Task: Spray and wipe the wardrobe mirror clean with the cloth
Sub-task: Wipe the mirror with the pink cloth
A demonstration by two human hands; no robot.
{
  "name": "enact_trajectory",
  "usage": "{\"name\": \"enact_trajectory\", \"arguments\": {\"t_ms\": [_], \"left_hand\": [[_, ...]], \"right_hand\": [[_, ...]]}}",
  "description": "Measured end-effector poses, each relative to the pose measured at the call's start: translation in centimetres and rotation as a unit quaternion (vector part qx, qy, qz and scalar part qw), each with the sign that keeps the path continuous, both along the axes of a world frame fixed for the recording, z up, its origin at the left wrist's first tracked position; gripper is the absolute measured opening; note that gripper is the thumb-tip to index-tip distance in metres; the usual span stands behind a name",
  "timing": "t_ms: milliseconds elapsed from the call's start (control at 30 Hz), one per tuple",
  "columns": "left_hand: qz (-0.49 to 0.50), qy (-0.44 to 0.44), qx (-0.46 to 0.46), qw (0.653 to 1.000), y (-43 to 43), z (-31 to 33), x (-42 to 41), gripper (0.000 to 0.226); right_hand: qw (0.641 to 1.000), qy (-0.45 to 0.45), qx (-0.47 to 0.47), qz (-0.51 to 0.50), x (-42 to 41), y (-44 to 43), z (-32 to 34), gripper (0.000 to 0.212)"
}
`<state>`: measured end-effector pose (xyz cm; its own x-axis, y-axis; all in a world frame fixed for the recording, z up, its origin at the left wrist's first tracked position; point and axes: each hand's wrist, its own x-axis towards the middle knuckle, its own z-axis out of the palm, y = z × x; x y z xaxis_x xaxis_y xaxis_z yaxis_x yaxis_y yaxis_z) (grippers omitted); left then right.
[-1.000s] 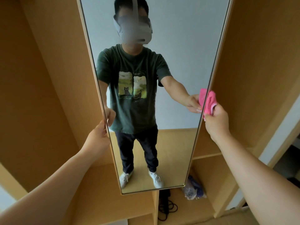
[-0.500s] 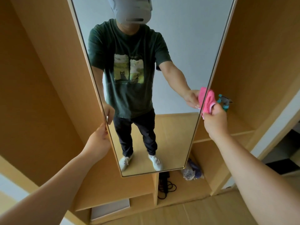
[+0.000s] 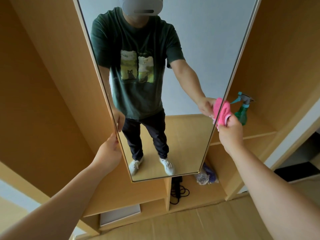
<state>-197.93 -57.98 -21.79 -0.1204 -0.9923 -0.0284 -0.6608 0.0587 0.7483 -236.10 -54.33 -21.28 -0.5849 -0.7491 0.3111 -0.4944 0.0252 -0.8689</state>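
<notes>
A tall, narrow wardrobe mirror [image 3: 199, 49] hangs in front of me and reflects a person in a dark green T-shirt. My left hand [image 3: 109, 151] grips the mirror's left edge low down. My right hand [image 3: 230, 134] holds a bunched pink cloth [image 3: 224, 112] pressed against the mirror's right edge. A green spray bottle [image 3: 242, 112] with a teal and grey trigger head stands on the wardrobe shelf just right of the cloth, partly hidden by my right hand.
Light wooden wardrobe panels [image 3: 43, 84] flank the mirror. The shelf [image 3: 256, 130] carries the bottle. Below the mirror lie a black cable [image 3: 178, 193], a crumpled bag [image 3: 207, 175] and a flat white item [image 3: 121, 215]. Cardboard-coloured flooring [image 3: 190, 226] runs beneath.
The view has tilted downward, so the spray bottle, lower compartments and floor now show. My right hand and cloth have slid slightly down the mirror's right edge. My left hand keeps its grip.
</notes>
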Motion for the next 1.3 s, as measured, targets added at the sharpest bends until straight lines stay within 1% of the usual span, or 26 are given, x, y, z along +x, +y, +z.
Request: {"name": "enact_trajectory", "arguments": {"t_ms": [100, 233, 367, 533, 600, 800, 933, 1000, 1167, 1300], "left_hand": [[-0.002, 0.003, 0.012, 1.000, 0.3, -0.7, 0.1, 0.069], [-0.008, 0.004, 0.012, 1.000, 0.8, -1.9, -0.1, 0.065], [-0.011, 0.013, 0.010, 1.000, 1.1, -2.8, -0.6, 0.069], [0.002, 0.018, 0.038, 0.999, 0.8, -4.5, -0.7, 0.077], [0.004, 0.020, 0.048, 0.999, 0.8, -4.9, -0.8, 0.076], [-0.003, 0.031, 0.057, 0.998, 0.1, -7.0, -0.9, 0.080], [0.011, 0.049, 0.081, 0.995, -0.6, -9.5, -0.3, 0.082], [0.019, 0.051, 0.095, 0.994, -0.8, -10.6, 0.1, 0.082], [0.010, 0.073, 0.081, 0.994, -0.9, -11.8, 0.3, 0.081], [0.003, 0.069, 0.082, 0.994, -1.5, -13.1, 1.2, 0.092]], "right_hand": [[1.000, -0.007, 0.002, 0.002, 0.1, 0.1, -0.7, 0.016], [1.000, -0.022, 0.017, -0.005, 0.2, 0.3, -2.0, 0.017], [0.998, -0.045, 0.037, -0.016, 0.3, 0.4, -3.4, 0.024], [0.998, -0.041, 0.044, -0.021, 0.2, 0.5, -5.4, 0.014], [0.998, -0.035, 0.050, -0.023, 0.2, 0.5, -6.2, 0.011], [0.997, -0.039, 0.062, -0.028, 0.4, 0.7, -8.7, 0.010], [0.996, -0.048, 0.065, -0.031, 0.5, 0.8, -10.4, 0.019], [0.994, -0.059, 0.082, -0.029, 0.5, 0.9, -11.5, 0.012], [0.991, -0.065, 0.114, -0.037, 0.4, 1.0, -14.1, 0.016], [0.988, -0.070, 0.127, -0.043, 0.9, 1.3, -15.7, 0.014]]}}
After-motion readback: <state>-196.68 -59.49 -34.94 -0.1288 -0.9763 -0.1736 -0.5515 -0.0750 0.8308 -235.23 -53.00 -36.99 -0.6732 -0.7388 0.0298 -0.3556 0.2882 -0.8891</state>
